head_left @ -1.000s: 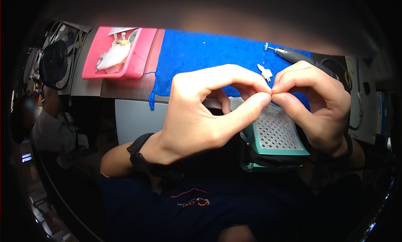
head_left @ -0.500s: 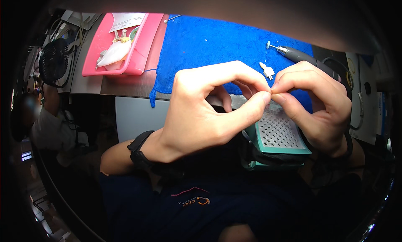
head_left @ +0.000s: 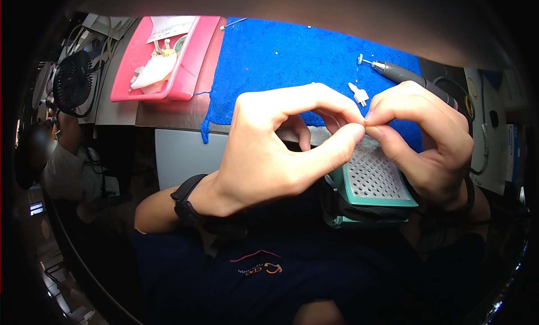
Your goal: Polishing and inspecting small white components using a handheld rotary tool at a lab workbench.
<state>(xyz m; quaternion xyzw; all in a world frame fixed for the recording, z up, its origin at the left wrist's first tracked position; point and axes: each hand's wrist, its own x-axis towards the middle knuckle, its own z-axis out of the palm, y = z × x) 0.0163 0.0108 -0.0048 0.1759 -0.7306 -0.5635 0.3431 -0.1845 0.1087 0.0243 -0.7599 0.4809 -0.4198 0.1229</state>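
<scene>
My left hand (head_left: 281,145) and my right hand (head_left: 424,137) meet fingertip to fingertip over the near edge of the bench. Each pinches thumb against forefinger, and whatever sits between the tips is too small or too hidden to name. Just beyond the fingertips, a small off-white tooth-shaped piece with pegs (head_left: 358,94) lies on the blue cloth (head_left: 269,66). Beneath the hands is a teal-framed box with a perforated metal grille (head_left: 373,176). A grey rotary handpiece (head_left: 404,75) with a small disc at its tip rests on the cloth beyond my right hand.
A pink tray (head_left: 123,80) at the far left holds a paper slip, a white bag and dental model parts. A thin metal tool (head_left: 234,23) lies at the cloth's far edge. Further left are a black fan (head_left: 74,80) and another person's arm (head_left: 68,134).
Almost nothing differs. Both hands keep the same pinch, with only a very slight shift at the fingertips.
</scene>
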